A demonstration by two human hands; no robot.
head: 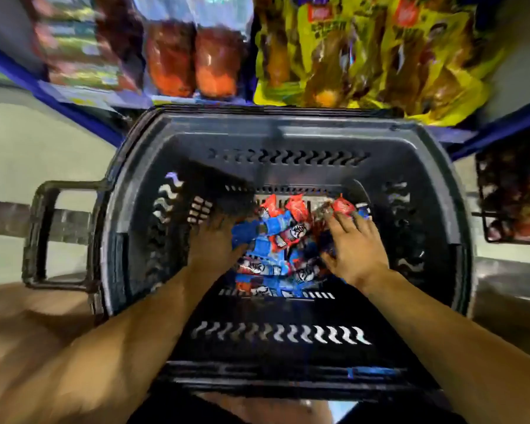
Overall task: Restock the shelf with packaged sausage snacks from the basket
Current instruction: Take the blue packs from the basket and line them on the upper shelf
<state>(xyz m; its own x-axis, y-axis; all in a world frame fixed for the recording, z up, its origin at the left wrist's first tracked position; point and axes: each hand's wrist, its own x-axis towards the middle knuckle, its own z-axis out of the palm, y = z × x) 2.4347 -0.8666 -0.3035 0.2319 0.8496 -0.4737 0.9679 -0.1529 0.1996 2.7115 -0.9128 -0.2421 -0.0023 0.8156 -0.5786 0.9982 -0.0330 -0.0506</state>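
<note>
A black plastic basket (288, 139) stands on the floor in front of the shelf. At its bottom lies a heap of blue-and-red sausage snack packs (276, 240). Both my hands are down inside the basket. My left hand (218, 243) rests on the left side of the heap, fingers against the packs. My right hand (355, 246) lies flat on the right side of the heap with fingers spread. The picture is blurred, so I cannot tell whether either hand grips a pack.
The shelf (196, 99) above the basket holds red-orange sausage packs (193, 62) and yellow snack bags (364, 56). The basket's handle (43, 234) hangs out to the left. A wire rack with dark red packs (514, 197) is at the right.
</note>
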